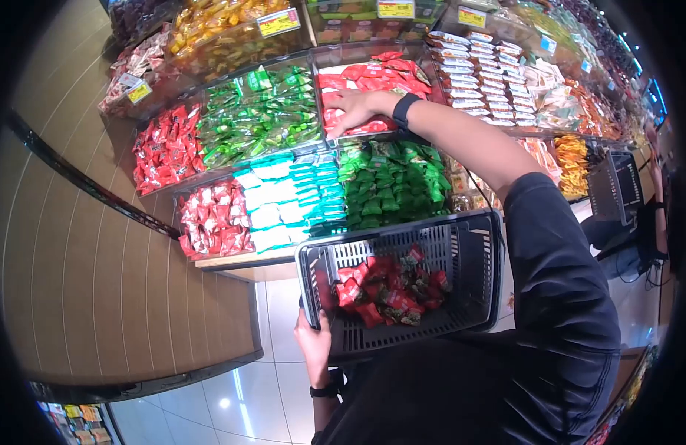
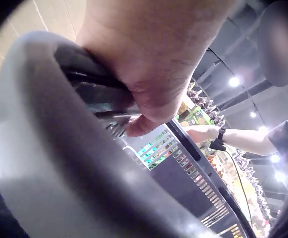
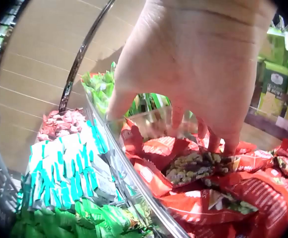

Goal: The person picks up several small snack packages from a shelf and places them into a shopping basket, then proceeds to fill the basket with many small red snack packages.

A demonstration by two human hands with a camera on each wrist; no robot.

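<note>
1. Red film packets [image 3: 208,203] heaped in a shelf bin. Its clear wall [image 3: 146,198] divides them from teal-and-white packets [image 3: 69,163] and green packets [image 3: 84,218] alongside, presumably to keep each kind sorted.

2. Right hand [image 1: 355,110], palm down over this bin, fingers unclenched and reaching to the red film packets; none appears pinched. Such a pose probably lets several fingertips meet the loose heap at once.

3. Left hand [image 1: 313,337], grasping the black basket [image 1: 473,256] at its left end, thumb at the rim. Held before the torso, mouth upward, the basket likely retains its contents while leaving the other arm free.

4. Comparison of views. Head: only here is the basket's load seen, a loose pile of red packets [image 1: 391,297]. Right wrist: transparent windows reveal lumpy contents, not identifiable. Left wrist: ceiling lamps [image 2: 234,81] appear beyond the basket; most left fingers are hidden.
</note>
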